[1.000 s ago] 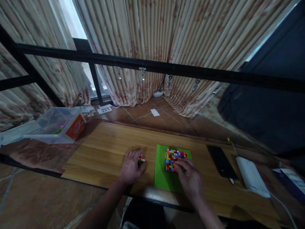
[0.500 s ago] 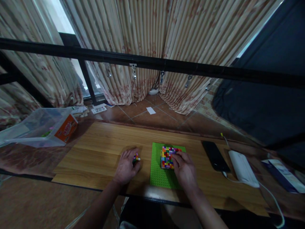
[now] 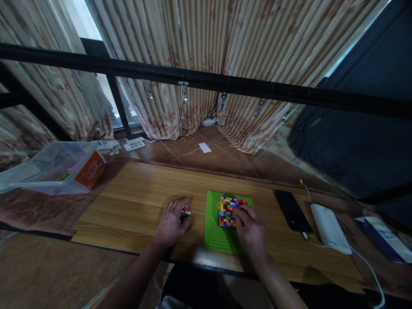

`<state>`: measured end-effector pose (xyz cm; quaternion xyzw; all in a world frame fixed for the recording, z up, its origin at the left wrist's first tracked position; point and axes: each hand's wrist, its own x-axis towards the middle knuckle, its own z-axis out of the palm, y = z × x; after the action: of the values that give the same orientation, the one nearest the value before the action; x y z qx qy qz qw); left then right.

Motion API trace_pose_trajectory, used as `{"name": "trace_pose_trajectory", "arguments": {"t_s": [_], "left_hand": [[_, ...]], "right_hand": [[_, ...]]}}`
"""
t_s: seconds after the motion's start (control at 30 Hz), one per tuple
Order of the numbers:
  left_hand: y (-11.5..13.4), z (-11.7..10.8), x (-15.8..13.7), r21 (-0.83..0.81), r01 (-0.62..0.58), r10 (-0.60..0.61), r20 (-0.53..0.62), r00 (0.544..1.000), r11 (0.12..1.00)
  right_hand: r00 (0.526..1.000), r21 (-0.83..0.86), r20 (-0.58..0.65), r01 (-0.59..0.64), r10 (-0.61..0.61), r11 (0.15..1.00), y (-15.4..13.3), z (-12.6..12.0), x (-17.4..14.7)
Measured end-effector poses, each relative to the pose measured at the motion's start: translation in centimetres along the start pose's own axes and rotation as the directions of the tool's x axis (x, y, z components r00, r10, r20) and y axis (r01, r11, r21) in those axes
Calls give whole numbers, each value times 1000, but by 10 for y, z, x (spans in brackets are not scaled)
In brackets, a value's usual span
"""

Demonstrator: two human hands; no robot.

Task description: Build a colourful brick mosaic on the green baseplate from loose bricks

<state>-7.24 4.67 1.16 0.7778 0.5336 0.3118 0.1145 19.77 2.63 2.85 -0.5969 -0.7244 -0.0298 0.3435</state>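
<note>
Right hand (image 3: 252,228) shifted up brick block (image 3: 227,211), fingertips together; left hand (image 3: 170,224) cupped around half-hidden bricks (image 3: 184,212); cannot tell either grip.

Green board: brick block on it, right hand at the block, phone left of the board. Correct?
Not quite: the head view shows the phone to the right of the green board. The brick block is on the board, with the right hand at the block.

bricks (image 3: 226,213) on baseplate (image 3: 219,240) | phone (image 3: 292,211) right of it | bin (image 3: 72,187) left
</note>
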Motion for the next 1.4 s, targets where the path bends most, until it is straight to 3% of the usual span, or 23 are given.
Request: {"name": "trace_pose_trajectory", "arguments": {"t_s": [0.47, 0.63, 0.7, 0.8, 0.9, 1.07, 1.4], "left_hand": [[2, -1, -1, -34, 11, -11, 11, 1000, 999], [5, -4, -1, -63, 30, -30, 8, 1000, 998], [5, -5, -2, -75, 32, -31, 17, 999, 997], [6, -5, -1, -94, 31, -28, 34, 999, 995], [6, -5, -1, -113, 32, -28, 40, 999, 993], [4, -3, -1, -107, 33, -30, 25, 999, 994], [4, -3, -2, -107, -2, -1, -31, 1000, 994]], "right_hand": [[1000, 10, 15, 0, 0, 1000, 8, 4, -13], [999, -15, 10, 41, -41, 999, -24, -4, -3], [998, 50, 25, 55, -57, 997, -50, 2, 0], [979, 199, 171, 79, -114, 977, -85, 24, 5], [960, 248, 261, 33, -100, 968, -103, 51, 12], [939, 224, 338, -7, -71, 975, -103, 75, 19], [953, 319, 297, -33, -66, 947, -97, 75, 13]]}}
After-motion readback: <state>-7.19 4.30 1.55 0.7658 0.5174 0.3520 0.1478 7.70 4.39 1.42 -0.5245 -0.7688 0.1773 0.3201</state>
